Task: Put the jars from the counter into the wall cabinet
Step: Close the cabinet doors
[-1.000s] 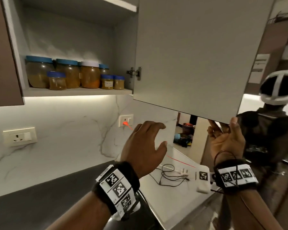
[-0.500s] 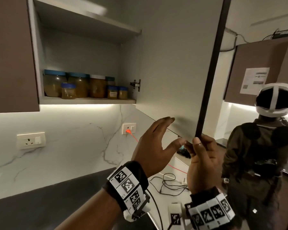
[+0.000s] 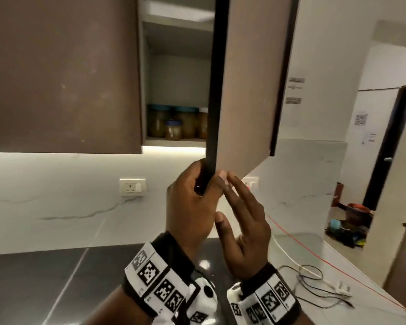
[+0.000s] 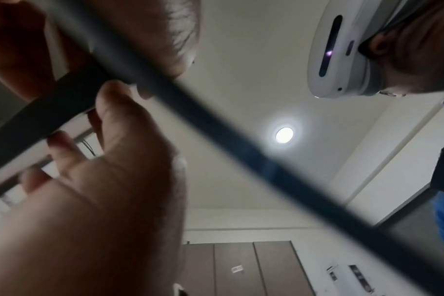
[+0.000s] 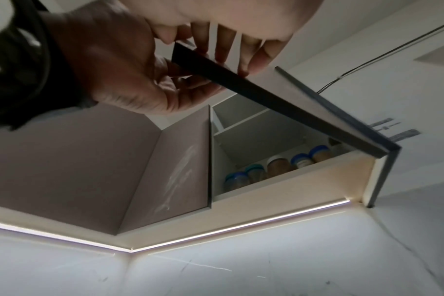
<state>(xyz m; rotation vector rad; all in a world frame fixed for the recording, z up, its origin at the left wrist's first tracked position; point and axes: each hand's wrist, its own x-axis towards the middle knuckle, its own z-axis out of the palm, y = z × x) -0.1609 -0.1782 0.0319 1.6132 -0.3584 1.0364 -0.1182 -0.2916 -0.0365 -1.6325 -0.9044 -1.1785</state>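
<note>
- The jars (image 3: pixel 174 123) stand together on the bottom shelf (image 3: pixel 174 142) of the wall cabinet; none shows on the tabletop (image 3: pixel 56 273).
- The step in hand looks like shutting the door (image 3: pixel 249 90), which stands part open, its dark edge toward the camera.
- The left hand (image 3: pixel 190 207) grasps the door's lower corner, fingers curled round the dark edge.
- The right hand (image 3: pixel 244 228) is released, its straight fingertips (image 5: pixel 243 68) resting on the door's outer face just beside the left hand.
- Next move, as I judge it: swing the door toward the cabinet and slip the left fingers off the edge before it meets the frame, or they get pinched.
- A gentle close keeps the jars from rattling.
</note>
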